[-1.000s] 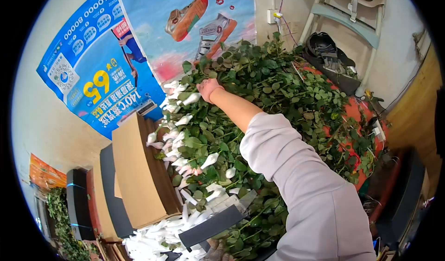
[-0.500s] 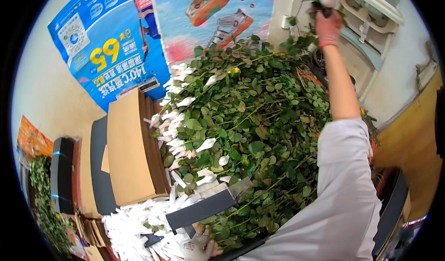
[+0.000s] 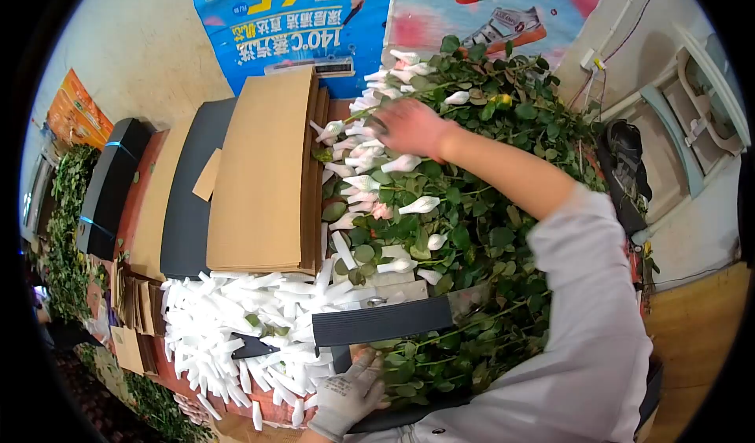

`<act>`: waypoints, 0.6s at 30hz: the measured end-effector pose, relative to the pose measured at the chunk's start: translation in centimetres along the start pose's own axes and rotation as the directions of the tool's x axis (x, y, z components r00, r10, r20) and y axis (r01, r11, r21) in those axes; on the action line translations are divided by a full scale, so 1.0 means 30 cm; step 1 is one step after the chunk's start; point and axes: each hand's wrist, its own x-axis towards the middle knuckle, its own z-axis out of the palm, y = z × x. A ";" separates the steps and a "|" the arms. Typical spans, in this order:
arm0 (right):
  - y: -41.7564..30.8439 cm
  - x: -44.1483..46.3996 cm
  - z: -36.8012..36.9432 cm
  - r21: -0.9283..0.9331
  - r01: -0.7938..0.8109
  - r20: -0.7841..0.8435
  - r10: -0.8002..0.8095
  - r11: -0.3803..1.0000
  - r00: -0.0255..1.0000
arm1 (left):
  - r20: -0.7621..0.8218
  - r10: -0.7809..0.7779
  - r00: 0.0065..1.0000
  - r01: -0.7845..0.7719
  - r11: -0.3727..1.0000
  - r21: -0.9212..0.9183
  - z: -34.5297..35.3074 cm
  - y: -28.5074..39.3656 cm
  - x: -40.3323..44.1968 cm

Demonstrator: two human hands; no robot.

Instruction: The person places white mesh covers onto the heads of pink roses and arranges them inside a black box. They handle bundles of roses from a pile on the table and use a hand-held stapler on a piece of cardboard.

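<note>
A matt knitted-cloth glove (image 3: 338, 404) covers the left hand (image 3: 350, 392); just above it runs a ribbed, dull black strip (image 3: 385, 322). Left of it lie foam-like white sleeves (image 3: 228, 305), beyond them smooth, matt cardboard (image 3: 263, 176).

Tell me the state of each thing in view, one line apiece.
Right hand: over the flower heads, blurred, grip unclear
Left hand: gloved, grip unclear
Flower heads: mostly sleeved in white
Pink flower: petals exposed
White sleeves: loose, heaped
Cardboard sheets: stacked
Black bundle: strapped in blue
</note>
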 end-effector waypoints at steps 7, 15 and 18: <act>0.005 0.499 0.415 -0.529 -0.104 -0.103 0.058 0.842 0.993 | 0.003 -0.014 1.000 0.014 0.997 -0.072 -0.053 0.031 0.007; 0.252 0.295 -0.038 -0.508 -0.257 -0.617 -0.139 0.822 0.775 | -0.056 0.064 0.996 -0.065 0.998 -0.011 -0.052 0.043 0.022; 0.550 0.009 -0.580 -0.295 -0.599 -0.706 0.252 0.745 0.662 | 0.001 0.108 0.994 -0.108 0.986 0.128 -0.056 0.046 0.006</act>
